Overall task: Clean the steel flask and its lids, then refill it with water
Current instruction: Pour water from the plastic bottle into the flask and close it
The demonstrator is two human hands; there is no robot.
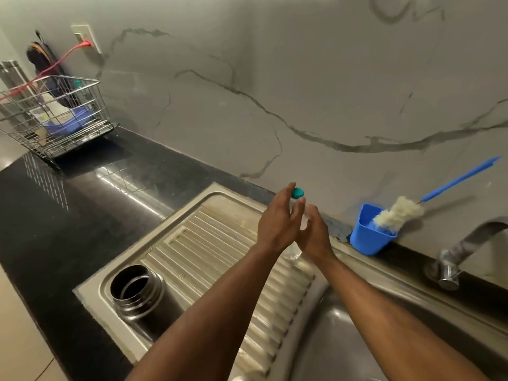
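The steel flask (136, 291) stands open and lidless on the front left of the ribbed drainboard (220, 243). At the back of the drainboard, both hands meet around a small clear bottle (293, 252) with a teal cap (297, 192). My left hand (276, 225) grips the bottle's upper part, with the thumb up beside the cap. Fingers pointing up, my right hand (314, 235) lies against the bottle's right side. Most of the bottle is hidden between the hands. No flask lids are in view.
A blue cup (368, 237) holding a blue-handled bottle brush (400, 213) sits against the wall right of my hands. The tap (461, 248) arches over the sink basin (357, 339) at right. A wire dish rack (55, 119) stands on the black counter (68, 215) at far left.
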